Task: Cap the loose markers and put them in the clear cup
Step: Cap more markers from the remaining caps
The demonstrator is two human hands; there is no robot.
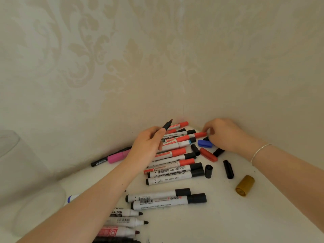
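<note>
The left hand (148, 144) is curled round an uncapped marker (167, 125), holding it tilted up off the table (245, 216) so its dark tip points toward the wall's corner. Right under that hand lies the main pile of markers (175, 160), white barrels with red and black caps, stacked roughly side by side and running back to the wall. The right hand (226, 135), a thin bracelet (259, 151) on its wrist, reaches into the far corner just beside the pile; its fingertips pinch at the end of a red cap (200, 135) there, though I can't tell whether that cap sits on a marker or is loose. Just below this hand lie loose caps: a blue cap (204, 143) touching the fingers, a longer red one beside it, and several black ones scattered toward the near side. A gold cap (245, 185) lies well apart on the right. Nearer the person, two capped black markers (166, 199) lie together, and below them, against the left forearm, three uncapped ones (129, 221) show their bare tips pointing right. A pink-capped pen (112, 157) lies along the wall to the left of the left hand. The clear cup (12, 155) stands at the far left edge, faint and blurred, well apart from both hands and from the pile.
</note>
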